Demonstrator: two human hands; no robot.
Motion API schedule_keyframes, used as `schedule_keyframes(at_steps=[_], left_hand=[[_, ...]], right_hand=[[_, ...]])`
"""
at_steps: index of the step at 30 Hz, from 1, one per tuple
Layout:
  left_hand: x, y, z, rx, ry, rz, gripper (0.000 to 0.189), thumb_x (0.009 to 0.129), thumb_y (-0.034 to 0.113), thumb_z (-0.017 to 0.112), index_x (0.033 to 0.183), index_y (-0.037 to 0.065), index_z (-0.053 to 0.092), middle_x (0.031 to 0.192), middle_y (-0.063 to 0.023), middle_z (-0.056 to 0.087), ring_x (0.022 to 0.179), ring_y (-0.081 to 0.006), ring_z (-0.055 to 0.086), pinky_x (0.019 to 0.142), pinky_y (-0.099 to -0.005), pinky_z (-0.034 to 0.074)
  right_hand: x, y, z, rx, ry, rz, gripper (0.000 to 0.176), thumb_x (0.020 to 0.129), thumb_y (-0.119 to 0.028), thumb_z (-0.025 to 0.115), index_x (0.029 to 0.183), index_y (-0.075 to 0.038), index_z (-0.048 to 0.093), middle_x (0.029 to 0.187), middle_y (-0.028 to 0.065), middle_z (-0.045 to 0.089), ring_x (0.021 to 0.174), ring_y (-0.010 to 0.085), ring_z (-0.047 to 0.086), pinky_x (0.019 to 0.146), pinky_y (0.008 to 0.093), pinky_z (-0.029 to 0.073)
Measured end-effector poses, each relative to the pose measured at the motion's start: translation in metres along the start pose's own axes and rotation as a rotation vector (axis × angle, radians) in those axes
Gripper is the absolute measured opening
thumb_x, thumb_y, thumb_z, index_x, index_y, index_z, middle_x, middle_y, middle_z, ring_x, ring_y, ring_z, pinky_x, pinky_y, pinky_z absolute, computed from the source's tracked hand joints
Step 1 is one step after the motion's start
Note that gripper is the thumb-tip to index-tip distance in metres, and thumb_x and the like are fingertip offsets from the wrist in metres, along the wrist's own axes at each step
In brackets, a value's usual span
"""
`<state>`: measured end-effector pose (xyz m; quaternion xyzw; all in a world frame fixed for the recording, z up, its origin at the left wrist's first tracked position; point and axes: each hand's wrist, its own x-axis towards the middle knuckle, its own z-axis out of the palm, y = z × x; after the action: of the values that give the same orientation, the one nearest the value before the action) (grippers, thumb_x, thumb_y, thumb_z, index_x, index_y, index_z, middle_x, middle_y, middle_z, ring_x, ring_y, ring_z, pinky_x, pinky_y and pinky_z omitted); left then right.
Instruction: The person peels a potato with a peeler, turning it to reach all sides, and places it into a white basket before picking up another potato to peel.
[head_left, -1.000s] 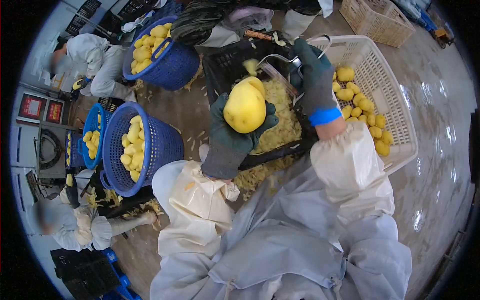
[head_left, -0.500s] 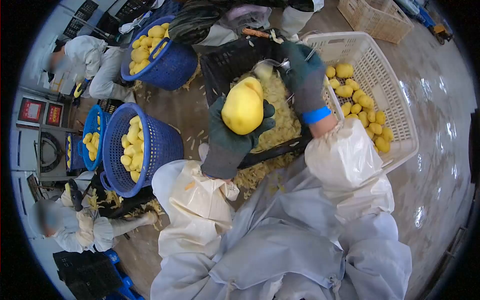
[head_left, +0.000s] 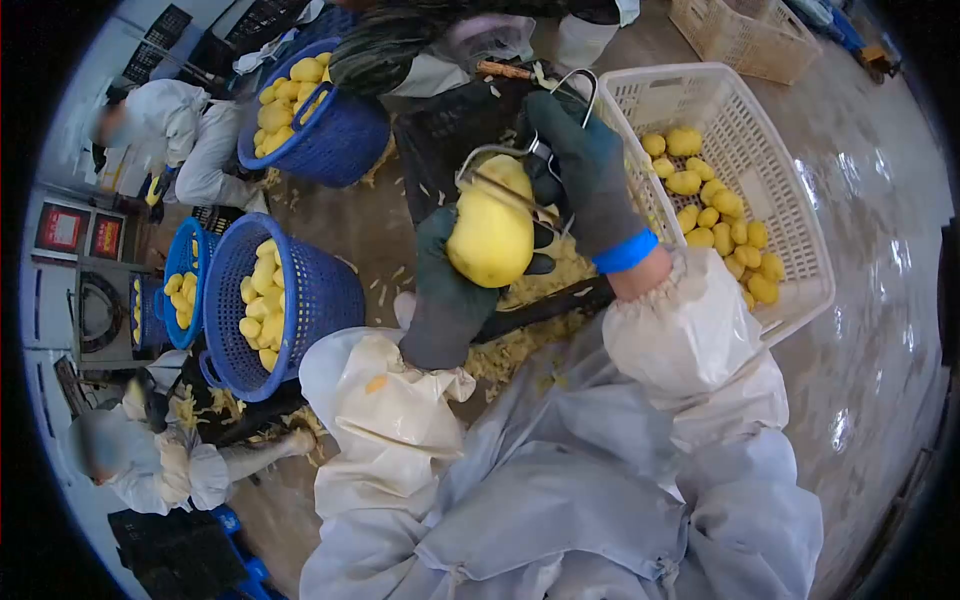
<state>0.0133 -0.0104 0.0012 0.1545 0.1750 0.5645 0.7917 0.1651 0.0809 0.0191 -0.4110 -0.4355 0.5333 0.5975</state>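
Observation:
A large peeled yellow potato sits in my gloved left hand, whose fingers wrap round its underside. My gloved right hand is closed round a metal Y-shaped peeler. The peeler's blade lies across the upper part of the potato, and its wire handle end sticks out above the glove. Below both hands is a black crate with potato peelings in it. Dark gloves cover both hands, and a blue band circles the right wrist.
At right stands a white basket with several potatoes. Blue baskets of peeled potatoes stand at left. Two people in pale work clothes sit along the left side. A beige crate is at the top right; peelings litter the floor.
My right hand has moved left and brought the peeler from beside the potato onto it. The potato has shifted slightly downward and tilted in my left hand.

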Motion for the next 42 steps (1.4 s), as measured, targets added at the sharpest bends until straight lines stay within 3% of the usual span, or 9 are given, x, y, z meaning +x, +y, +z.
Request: schedule_keyframes(at_steps=[10,15,18,22,24,27,29,37,42], left_hand=[[0.001,-0.005,0.004,0.381,0.083,0.084,0.064,0.086,0.049,0.048,0.130,0.002,0.047,0.116,-0.0204,0.059,0.104,-0.0381,0.061,0.085,-0.0537,0.053],[0.007,0.000,-0.007,-0.134,0.133,-0.075,0.066,0.085,0.054,0.048,0.127,0.003,0.049,0.114,-0.0196,0.060,0.102,-0.0368,0.061,0.080,-0.0494,0.054],[-0.001,0.009,0.003,-0.235,0.155,-0.198,0.069,0.083,0.055,0.050,0.127,0.002,0.049,0.112,-0.0213,0.059,0.098,-0.0358,0.062,0.074,-0.0446,0.056],[0.006,0.003,0.011,-0.071,0.140,-0.102,0.066,0.084,0.052,0.049,0.127,0.003,0.049,0.112,-0.0209,0.059,0.096,-0.0353,0.062,0.075,-0.0440,0.056],[0.004,-0.008,0.015,0.293,0.342,0.235,0.063,0.085,0.050,0.048,0.127,0.003,0.049,0.113,-0.0209,0.059,0.098,-0.0356,0.062,0.075,-0.0453,0.057],[-0.003,0.007,0.002,0.067,0.109,-0.004,0.060,0.087,0.048,0.049,0.130,0.007,0.047,0.117,-0.0169,0.058,0.103,-0.0334,0.060,0.082,-0.0440,0.054],[0.004,0.015,-0.003,-0.242,-0.080,-0.163,0.062,0.091,0.048,0.046,0.139,0.009,0.036,0.124,-0.0158,0.055,0.112,-0.0342,0.055,0.094,-0.0449,0.049],[0.005,0.002,-0.012,-0.428,-0.071,-0.114,0.061,0.093,0.049,0.042,0.138,0.008,0.037,0.131,-0.0185,0.049,0.123,-0.0355,0.047,0.099,-0.0499,0.045],[0.000,0.007,-0.007,-0.164,-0.010,-0.135,0.057,0.095,0.045,0.039,0.134,0.004,0.040,0.129,-0.0177,0.051,0.115,-0.0346,0.054,0.095,-0.0490,0.048]], right_hand=[[0.020,0.012,-0.008,0.109,0.229,-0.117,0.020,0.086,-0.025,0.064,0.084,-0.005,0.066,0.063,-0.0015,0.056,0.048,0.0045,0.049,0.041,0.0194,0.033],[-0.016,-0.014,0.009,0.036,-0.092,-0.053,0.020,0.086,-0.025,0.064,0.085,-0.005,0.065,0.067,-0.0004,0.058,0.049,0.0048,0.049,0.041,0.0202,0.034],[0.031,0.029,-0.019,0.219,0.247,-0.131,0.019,0.086,-0.024,0.064,0.084,-0.005,0.065,0.068,-0.0003,0.058,0.049,0.0051,0.049,0.042,0.0203,0.035],[-0.016,-0.031,0.007,0.165,-0.037,0.167,0.019,0.086,-0.024,0.065,0.084,-0.006,0.066,0.072,0.0001,0.060,0.058,0.0059,0.053,0.053,0.0220,0.042],[-0.017,-0.001,0.010,-0.006,-0.054,-0.039,0.019,0.085,-0.024,0.065,0.086,-0.006,0.066,0.073,0.0002,0.060,0.061,0.0059,0.054,0.056,0.0226,0.043],[0.022,0.018,-0.011,0.259,0.218,-0.081,0.023,0.087,-0.027,0.065,0.083,-0.005,0.066,0.071,0.0008,0.061,0.060,0.0106,0.057,0.053,0.0232,0.043],[0.008,-0.009,-0.012,0.283,0.036,0.107,0.022,0.087,-0.027,0.065,0.084,-0.005,0.066,0.071,0.0004,0.061,0.059,0.0079,0.055,0.052,0.0222,0.042],[-0.017,-0.004,0.011,0.037,-0.162,-0.039,0.019,0.089,-0.025,0.061,0.085,-0.006,0.063,0.064,-0.0010,0.053,0.047,0.0059,0.045,0.042,0.0208,0.034],[0.024,0.004,-0.021,0.358,0.185,0.067,0.021,0.086,-0.027,0.065,0.087,-0.006,0.064,0.066,-0.0010,0.056,0.048,0.0066,0.047,0.044,0.0216,0.036]])
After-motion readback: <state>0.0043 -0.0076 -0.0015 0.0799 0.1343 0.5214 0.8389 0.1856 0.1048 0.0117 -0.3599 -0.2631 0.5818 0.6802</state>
